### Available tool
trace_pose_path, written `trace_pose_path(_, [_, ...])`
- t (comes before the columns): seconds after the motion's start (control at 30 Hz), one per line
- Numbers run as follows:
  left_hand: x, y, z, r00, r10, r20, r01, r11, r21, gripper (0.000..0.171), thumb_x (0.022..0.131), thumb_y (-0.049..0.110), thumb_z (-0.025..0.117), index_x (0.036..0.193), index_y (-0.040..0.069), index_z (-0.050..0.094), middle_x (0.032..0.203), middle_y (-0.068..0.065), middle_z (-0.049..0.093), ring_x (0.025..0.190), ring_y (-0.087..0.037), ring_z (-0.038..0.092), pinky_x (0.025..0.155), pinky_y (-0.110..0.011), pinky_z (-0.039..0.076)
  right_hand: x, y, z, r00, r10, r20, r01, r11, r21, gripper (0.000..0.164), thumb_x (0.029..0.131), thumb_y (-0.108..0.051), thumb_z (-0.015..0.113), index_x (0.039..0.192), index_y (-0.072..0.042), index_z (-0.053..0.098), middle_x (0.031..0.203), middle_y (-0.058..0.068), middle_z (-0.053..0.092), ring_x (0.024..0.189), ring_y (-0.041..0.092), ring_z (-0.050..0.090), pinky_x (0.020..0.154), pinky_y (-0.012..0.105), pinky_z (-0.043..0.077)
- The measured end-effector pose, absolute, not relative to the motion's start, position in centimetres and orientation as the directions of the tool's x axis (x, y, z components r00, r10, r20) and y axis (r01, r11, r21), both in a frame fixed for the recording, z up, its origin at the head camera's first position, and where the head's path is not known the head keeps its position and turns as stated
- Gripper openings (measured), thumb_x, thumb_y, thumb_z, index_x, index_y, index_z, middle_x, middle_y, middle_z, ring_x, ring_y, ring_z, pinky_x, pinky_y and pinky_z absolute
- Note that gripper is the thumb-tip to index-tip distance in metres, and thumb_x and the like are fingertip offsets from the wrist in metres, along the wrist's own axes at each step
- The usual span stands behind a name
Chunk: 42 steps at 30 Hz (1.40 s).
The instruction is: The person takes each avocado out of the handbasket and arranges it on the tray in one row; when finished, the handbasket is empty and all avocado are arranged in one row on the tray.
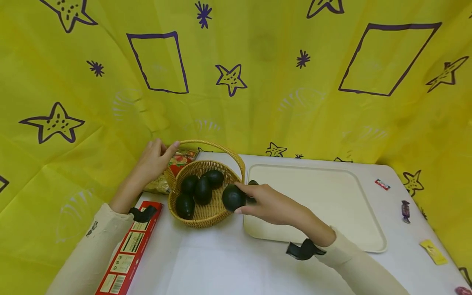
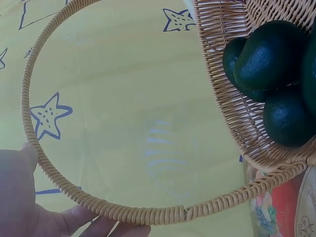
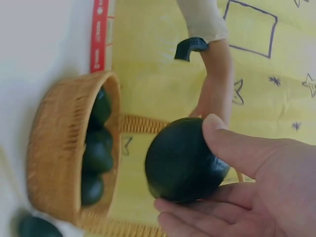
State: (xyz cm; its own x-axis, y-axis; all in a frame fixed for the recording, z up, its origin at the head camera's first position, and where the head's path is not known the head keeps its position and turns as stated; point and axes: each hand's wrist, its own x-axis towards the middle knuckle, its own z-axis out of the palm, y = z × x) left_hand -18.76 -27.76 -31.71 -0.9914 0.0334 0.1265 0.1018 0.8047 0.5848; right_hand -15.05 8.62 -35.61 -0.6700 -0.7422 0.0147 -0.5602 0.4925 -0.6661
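In the head view a wicker basket (image 1: 208, 221) with a tall arched handle (image 1: 217, 145) holds several dark green avocados (image 1: 203, 190). My left hand (image 1: 153, 157) grips that handle on its left side; the left wrist view shows the thumb and fingers around the woven handle (image 2: 148, 215). Between the thumb and fingers of my right hand (image 1: 267, 203) is another avocado (image 1: 234, 197), above the basket's right rim. The right wrist view shows this avocado (image 3: 185, 160) close up. Partly hidden behind the right hand, one more avocado (image 1: 253, 183) lies at the tray's left edge.
A cream tray (image 1: 317, 229) lies right of the basket. Along the left runs a red box (image 1: 129, 250), with colourful packets (image 1: 180, 159) behind the basket. Small wrapped sweets (image 1: 405, 211) and a yellow packet (image 1: 433, 251) lie at the right. A yellow patterned curtain (image 1: 258, 110) surrounds the table.
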Motion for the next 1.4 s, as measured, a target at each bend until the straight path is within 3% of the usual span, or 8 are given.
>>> trace_pose_path(0.1, [-18.6, -27.8, -31.9, -0.992, 0.035, 0.123, 0.101, 0.8, 0.591, 0.065, 0.108, 0.066, 0.036, 0.096, 0.002, 0.042, 0.096, -0.019, 0.04, 0.08, -0.033, 0.038, 0.071, -0.043, 0.035, -14.9, 11.2, -36.3, -0.686, -0.725, 0.062, -0.552, 0.462, -0.695, 0.075, 0.102, -0.037, 0.073, 0.162, -0.007, 0.04, 0.152, 0.007, 0.058, 0.135, 0.021, 0.061, 0.11, 0.044, 0.05])
trace_pose_path(0.23, [-18.4, -27.9, -32.1, -0.99, 0.035, 0.137, 0.11, 0.794, 0.598, 0.064, 0.109, 0.064, 0.037, 0.096, 0.001, 0.043, 0.093, -0.019, 0.041, 0.077, -0.032, 0.039, 0.069, -0.042, 0.036, -15.3, 14.2, -37.9, -0.726, -0.681, 0.093, -0.523, 0.459, -0.718, 0.077, 0.1, -0.035, 0.075, 0.162, -0.008, 0.039, 0.161, 0.01, 0.048, 0.145, 0.031, 0.051, 0.115, 0.049, 0.044])
trace_pose_path(0.53, [-18.5, -28.2, -32.1, -0.983, 0.053, 0.174, 0.149, 0.784, 0.603, 0.063, 0.11, 0.06, 0.039, 0.086, 0.003, 0.043, 0.073, -0.013, 0.041, 0.057, -0.024, 0.037, 0.056, -0.037, 0.037, -17.5, 17.9, -42.5, -0.816, -0.569, 0.107, -0.481, 0.564, -0.671, 0.076, 0.099, -0.023, 0.076, 0.162, -0.003, 0.038, 0.161, 0.019, 0.046, 0.144, 0.042, 0.05, 0.114, 0.056, 0.043])
trace_pose_path(0.73, [-18.4, -28.1, -32.0, -0.988, 0.042, 0.147, 0.123, 0.786, 0.606, 0.063, 0.11, 0.062, 0.037, 0.092, 0.002, 0.044, 0.087, -0.018, 0.043, 0.069, -0.028, 0.04, 0.063, -0.04, 0.038, -19.2, 18.3, -44.6, -0.833, -0.547, 0.081, -0.471, 0.627, -0.62, 0.075, 0.1, -0.023, 0.075, 0.16, 0.003, 0.038, 0.158, 0.026, 0.048, 0.137, 0.05, 0.054, 0.111, 0.06, 0.046])
trace_pose_path(0.9, [-18.4, -28.1, -31.9, -0.991, 0.03, 0.128, 0.102, 0.788, 0.608, 0.064, 0.109, 0.064, 0.036, 0.098, 0.001, 0.044, 0.096, -0.02, 0.042, 0.079, -0.032, 0.04, 0.069, -0.042, 0.037, -20.7, 18.3, -46.4, -0.833, -0.55, 0.058, -0.473, 0.654, -0.59, 0.075, 0.099, -0.02, 0.076, 0.158, 0.007, 0.039, 0.156, 0.029, 0.048, 0.14, 0.049, 0.051, 0.112, 0.06, 0.044])
trace_pose_path(1.4, [-18.7, -27.6, -31.6, -0.992, 0.027, 0.123, 0.096, 0.796, 0.598, 0.064, 0.109, 0.064, 0.036, 0.096, 0.002, 0.042, 0.097, -0.02, 0.04, 0.082, -0.033, 0.038, 0.071, -0.043, 0.034, -22.0, 16.8, -47.9, -0.808, -0.587, 0.054, -0.511, 0.651, -0.562, 0.074, 0.098, -0.017, 0.078, 0.156, 0.009, 0.038, 0.151, 0.031, 0.053, 0.139, 0.046, 0.054, 0.114, 0.059, 0.044])
